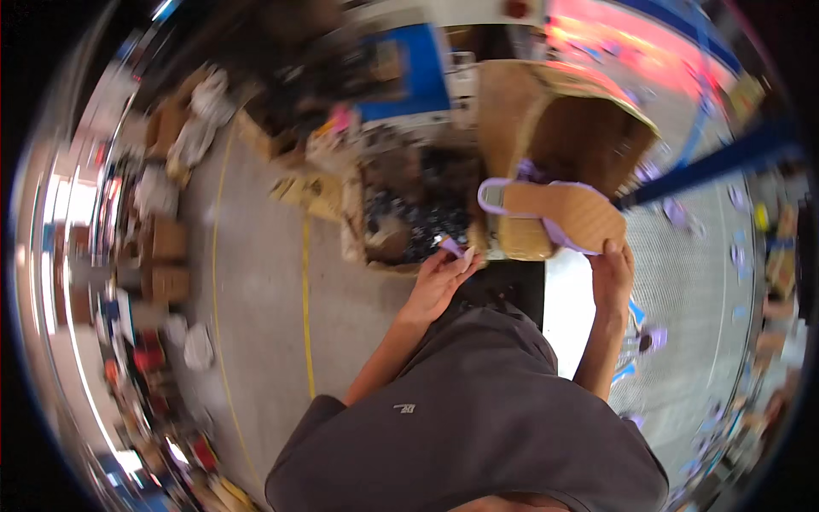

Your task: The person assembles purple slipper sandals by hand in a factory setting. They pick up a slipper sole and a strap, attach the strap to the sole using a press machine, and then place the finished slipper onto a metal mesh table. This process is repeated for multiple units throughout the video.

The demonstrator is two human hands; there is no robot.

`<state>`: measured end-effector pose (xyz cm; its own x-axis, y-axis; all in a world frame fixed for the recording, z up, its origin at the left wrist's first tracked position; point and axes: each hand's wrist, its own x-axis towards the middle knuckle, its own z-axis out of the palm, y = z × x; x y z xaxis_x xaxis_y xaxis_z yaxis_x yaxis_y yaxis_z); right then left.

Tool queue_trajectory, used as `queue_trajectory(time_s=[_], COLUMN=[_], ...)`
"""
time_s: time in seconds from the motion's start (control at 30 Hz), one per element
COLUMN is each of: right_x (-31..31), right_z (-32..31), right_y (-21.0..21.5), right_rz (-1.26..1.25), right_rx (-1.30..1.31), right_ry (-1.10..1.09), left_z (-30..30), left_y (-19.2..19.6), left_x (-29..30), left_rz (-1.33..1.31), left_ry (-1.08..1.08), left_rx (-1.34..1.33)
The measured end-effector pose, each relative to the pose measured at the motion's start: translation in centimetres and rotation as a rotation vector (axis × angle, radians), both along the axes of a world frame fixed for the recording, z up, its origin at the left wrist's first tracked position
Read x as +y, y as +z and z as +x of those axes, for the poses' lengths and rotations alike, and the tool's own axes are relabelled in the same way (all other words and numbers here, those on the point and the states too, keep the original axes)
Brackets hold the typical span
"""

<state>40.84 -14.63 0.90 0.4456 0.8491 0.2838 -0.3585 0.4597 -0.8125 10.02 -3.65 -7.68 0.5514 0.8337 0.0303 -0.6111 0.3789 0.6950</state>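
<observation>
Sandal (559,213) held up at its heel end, a small lilac piece pinched in the other hand.

Left hand (437,282) sits at about 8 o'clock from the shoe, fingers (456,263) closed lightly on a small lilac piece (452,247), apart from the sole. Sandal lies with its long axis running 9 to 3 o'clock, tan sole up, lilac strap at the left end. Right hand (612,273) is nearer, gripping the sole's right end from 6 o'clock, fingers curled shut on its edge. An open cardboard box (580,111) stands behind.
</observation>
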Motion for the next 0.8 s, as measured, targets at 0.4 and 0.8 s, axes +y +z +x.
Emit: queue_trajectory(time_s=[0.4, 0.8], right_x=[15.5, 17.7], right_z=[-15.3, -14.3], right_y=[3.2, 3.6], right_rz=[0.056, -0.015], right_rx=[0.173, 0.187], right_ry=[0.458, 0.453], left_z=[-11.1, -13.4], left_y=[1.0, 17.5], left_x=[2.0, 14.0], left_rz=[0.300, 1.174], left_ry=[0.372, 0.540], left_rx=[0.172, 0.916])
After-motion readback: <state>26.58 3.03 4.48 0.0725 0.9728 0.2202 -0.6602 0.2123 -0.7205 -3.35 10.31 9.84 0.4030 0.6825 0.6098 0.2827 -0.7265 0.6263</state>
